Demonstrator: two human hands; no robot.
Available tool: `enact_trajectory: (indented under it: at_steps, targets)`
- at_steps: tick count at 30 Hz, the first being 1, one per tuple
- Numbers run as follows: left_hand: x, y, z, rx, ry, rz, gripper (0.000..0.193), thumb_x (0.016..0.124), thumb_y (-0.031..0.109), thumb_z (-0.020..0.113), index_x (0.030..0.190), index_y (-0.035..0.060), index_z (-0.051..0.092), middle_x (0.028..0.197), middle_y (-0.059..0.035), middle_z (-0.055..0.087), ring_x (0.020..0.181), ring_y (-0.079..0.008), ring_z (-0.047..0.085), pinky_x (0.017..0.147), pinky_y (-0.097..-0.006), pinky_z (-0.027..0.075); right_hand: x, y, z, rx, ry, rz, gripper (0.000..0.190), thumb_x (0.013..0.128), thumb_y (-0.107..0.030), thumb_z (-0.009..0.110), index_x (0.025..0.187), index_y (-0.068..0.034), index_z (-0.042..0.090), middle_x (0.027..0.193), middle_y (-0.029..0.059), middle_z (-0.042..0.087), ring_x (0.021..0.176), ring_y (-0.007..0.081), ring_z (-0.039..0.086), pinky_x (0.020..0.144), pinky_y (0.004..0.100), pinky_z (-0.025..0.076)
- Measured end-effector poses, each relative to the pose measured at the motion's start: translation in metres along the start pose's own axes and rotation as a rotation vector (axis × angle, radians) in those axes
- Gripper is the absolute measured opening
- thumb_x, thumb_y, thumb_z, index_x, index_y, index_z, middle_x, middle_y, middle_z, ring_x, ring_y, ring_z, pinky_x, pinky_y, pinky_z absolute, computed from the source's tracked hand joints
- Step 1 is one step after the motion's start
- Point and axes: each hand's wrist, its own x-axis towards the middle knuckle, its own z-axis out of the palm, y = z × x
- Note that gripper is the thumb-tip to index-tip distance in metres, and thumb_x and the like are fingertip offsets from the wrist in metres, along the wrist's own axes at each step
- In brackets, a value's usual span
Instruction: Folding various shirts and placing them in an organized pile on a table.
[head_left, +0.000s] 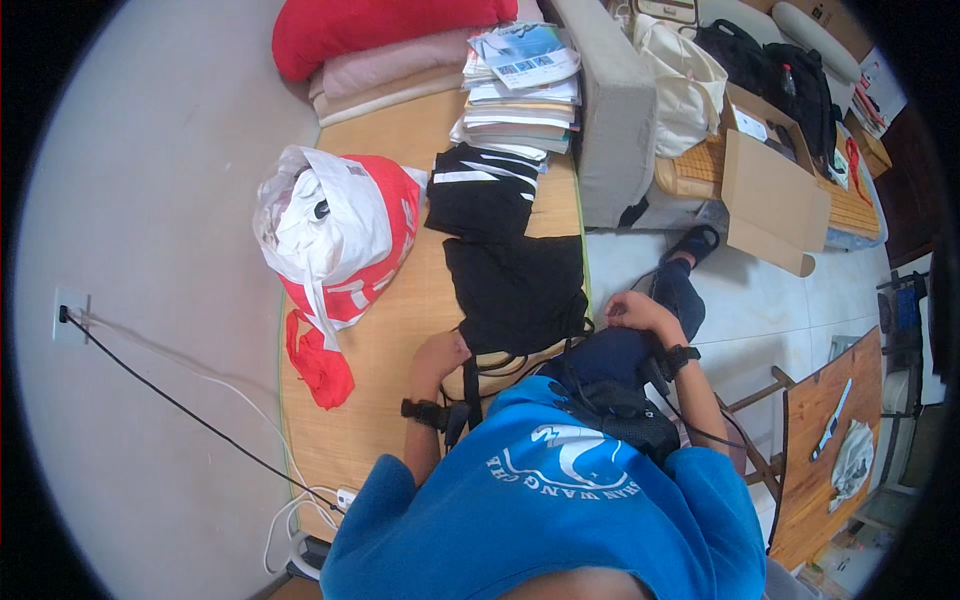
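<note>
Black cloth, apparently a garment (517, 292), lies spread on the wooden surface in front of me, with dark cords at its near edge. My left hand (441, 358) is at its near left corner, fingers curled; whether they pinch the cloth is unclear. My right hand (634, 310) rests over my thigh, right of the cloth, with fingers bent and no object visible in it. Beyond the cloth lies a folded black garment with white stripes (480, 191). To its left stands a red and white plastic bag (352, 232) stuffed with white cloth.
A stack of papers and booklets (521, 112) stands behind the garments, beside a grey sofa arm (616, 112). Red fabric (322, 367) lies near the bag. Cables run from a wall socket (71, 315) at left. An open cardboard box (776, 199) and a wooden table (832, 450) are at right.
</note>
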Motion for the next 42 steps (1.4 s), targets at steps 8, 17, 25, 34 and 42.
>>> enact_trajectory:
  at_steps: [8,17,25,34,42]
  targets:
    - [-0.009,0.047,0.014,0.306,0.149,0.317,0.042,0.065,0.044,0.071,0.090,0.0112,0.065,0.096,-0.0114,0.062,0.089,-0.0284,0.059,0.080,-0.0408,0.045,0.019,-0.063,0.031,-0.280,-0.028,-0.156,0.047,0.066,-0.029,0.077,0.101,-0.003,0.059,0.089,0.0147,0.064,0.085,0.0290,0.062,0.074,0.0367,0.049]
    - [-0.027,0.012,0.028,0.134,0.223,0.502,0.020,0.070,0.028,0.067,0.081,0.0119,0.068,0.083,-0.0066,0.066,0.087,-0.0229,0.061,0.085,-0.0413,0.039,0.033,-0.021,0.045,-0.180,-0.041,-0.086,0.036,0.063,-0.014,0.071,0.096,-0.004,0.060,0.082,0.0128,0.065,0.078,0.0317,0.063,0.071,0.0375,0.050]
    - [-0.021,0.027,-0.015,-0.526,-0.047,0.260,0.018,0.080,0.020,0.065,0.084,0.0028,0.065,0.081,-0.0057,0.066,0.075,-0.0140,0.061,0.070,-0.0282,0.046,0.023,-0.017,0.034,0.523,0.153,-0.031,0.018,0.074,-0.005,0.066,0.091,0.002,0.063,0.074,0.0028,0.062,0.066,0.0106,0.057,0.063,0.0257,0.047]
    - [0.003,0.020,-0.036,-1.162,0.161,0.164,0.013,0.089,0.013,0.057,0.092,0.0007,0.055,0.073,-0.0034,0.060,0.068,-0.0097,0.056,0.065,-0.0229,0.045,0.003,-0.049,-0.001,0.700,0.278,0.093,0.012,0.081,-0.020,0.065,0.084,-0.009,0.064,0.076,-0.0034,0.061,0.072,0.0055,0.054,0.061,0.0214,0.039]
    - [0.046,-0.008,-0.016,-0.897,0.153,0.135,0.009,0.086,0.009,0.058,0.090,0.0027,0.054,0.069,-0.0039,0.058,0.058,-0.0095,0.054,0.051,-0.0225,0.043,0.021,-0.048,-0.005,0.640,0.196,0.186,0.013,0.080,-0.021,0.065,0.083,-0.009,0.062,0.075,-0.0028,0.064,0.068,0.0054,0.058,0.057,0.0200,0.038]
